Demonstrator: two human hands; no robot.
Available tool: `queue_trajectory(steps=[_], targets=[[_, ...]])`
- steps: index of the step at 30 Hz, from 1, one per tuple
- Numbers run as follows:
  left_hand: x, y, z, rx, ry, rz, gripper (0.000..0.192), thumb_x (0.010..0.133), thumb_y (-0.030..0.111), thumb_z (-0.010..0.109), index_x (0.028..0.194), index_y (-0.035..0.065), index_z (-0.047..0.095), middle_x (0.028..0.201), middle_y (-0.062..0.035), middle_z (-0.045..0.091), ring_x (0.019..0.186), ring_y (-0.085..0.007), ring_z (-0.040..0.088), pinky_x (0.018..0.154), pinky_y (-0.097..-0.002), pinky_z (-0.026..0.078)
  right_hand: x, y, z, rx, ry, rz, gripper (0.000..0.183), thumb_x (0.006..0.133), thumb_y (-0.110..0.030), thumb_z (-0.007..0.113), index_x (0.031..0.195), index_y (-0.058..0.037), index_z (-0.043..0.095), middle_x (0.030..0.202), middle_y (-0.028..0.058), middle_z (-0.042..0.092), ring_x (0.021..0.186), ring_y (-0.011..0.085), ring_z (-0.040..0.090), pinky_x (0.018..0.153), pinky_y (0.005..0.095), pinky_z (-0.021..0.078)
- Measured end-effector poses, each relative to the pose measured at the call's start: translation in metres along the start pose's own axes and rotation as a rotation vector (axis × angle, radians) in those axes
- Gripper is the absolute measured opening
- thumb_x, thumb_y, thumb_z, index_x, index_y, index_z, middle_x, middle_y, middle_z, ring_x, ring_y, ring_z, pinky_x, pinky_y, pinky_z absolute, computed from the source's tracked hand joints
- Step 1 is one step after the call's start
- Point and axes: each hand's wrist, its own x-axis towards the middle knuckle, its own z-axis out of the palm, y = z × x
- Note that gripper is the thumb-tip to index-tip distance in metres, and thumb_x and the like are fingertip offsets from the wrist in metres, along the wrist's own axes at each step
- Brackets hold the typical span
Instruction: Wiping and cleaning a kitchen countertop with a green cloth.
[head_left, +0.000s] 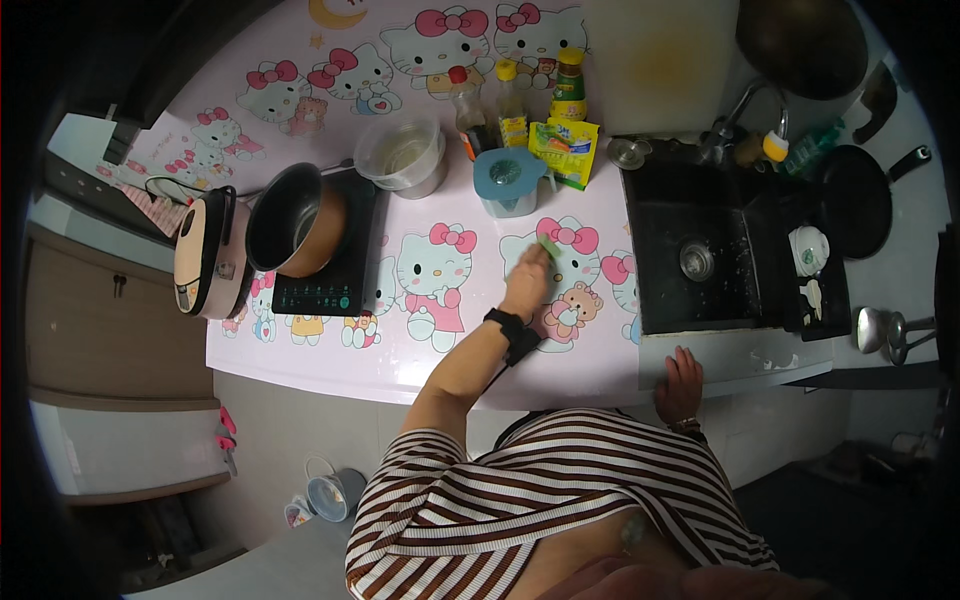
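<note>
My left hand (528, 279) is low over the pink counter, its fingers on a small green pad or cloth (550, 245) that is partly hidden and slightly blurred. Beneath it is a counter covering (487, 337) printed with cartoon cats. A dark strap circles that wrist. My right hand (680, 381) rests with fingers spread on the grey front edge below the sink, holding nothing. Just beyond my left hand stands a clear container with a blue lid (510, 184).
A pot (315, 240) tilts on the black induction cooktop (315, 296), beside a rice cooker (225, 255). Nested plastic tubs (405, 161), sauce bottles (469, 120) and a yellow pouch (566, 154) line the back. At right are a black sink (667, 300) and frying pan (855, 202).
</note>
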Motion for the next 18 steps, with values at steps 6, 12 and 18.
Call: queue_trajectory(steps=[6, 12, 18], targets=[[0.001, -0.008, -0.032, 0.175, -0.196, 0.308, 0.033, 0.068, 0.008, 0.056, 0.099, -0.0009, 0.056, 0.110, -0.0151, 0.053, 0.101, -0.0279, 0.051, 0.085, -0.0306, 0.040, 0.000, 0.000, -0.007, 0.002, -0.025, 0.033, 0.038, 0.066, -0.010, 0.050, 0.102, -0.0001, 0.047, 0.117, 0.0218, 0.046, 0.112, 0.0368, 0.041, 0.093, 0.0495, 0.0303], [0.039, 0.012, -0.010, 0.390, -0.395, 0.386, 0.025, 0.072, 0.009, 0.050, 0.093, 0.0000, 0.059, 0.099, -0.0119, 0.057, 0.097, -0.0254, 0.051, 0.087, -0.0312, 0.040, 0.005, -0.003, -0.012, 0.058, -0.053, 0.052, 0.041, 0.064, -0.010, 0.052, 0.103, -0.0011, 0.046, 0.117, 0.0209, 0.045, 0.112, 0.0362, 0.041, 0.093, 0.0492, 0.0302], [0.087, 0.017, 0.024, 0.230, -0.177, 0.460, 0.019, 0.073, 0.011, 0.048, 0.082, 0.0017, 0.062, 0.096, -0.0098, 0.059, 0.094, -0.0270, 0.052, 0.080, -0.0318, 0.044, 0.003, -0.001, -0.010, 0.037, -0.033, 0.056, 0.040, 0.065, -0.013, 0.052, 0.103, -0.0014, 0.046, 0.117, 0.0202, 0.045, 0.112, 0.0359, 0.041, 0.093, 0.0490, 0.0306]])
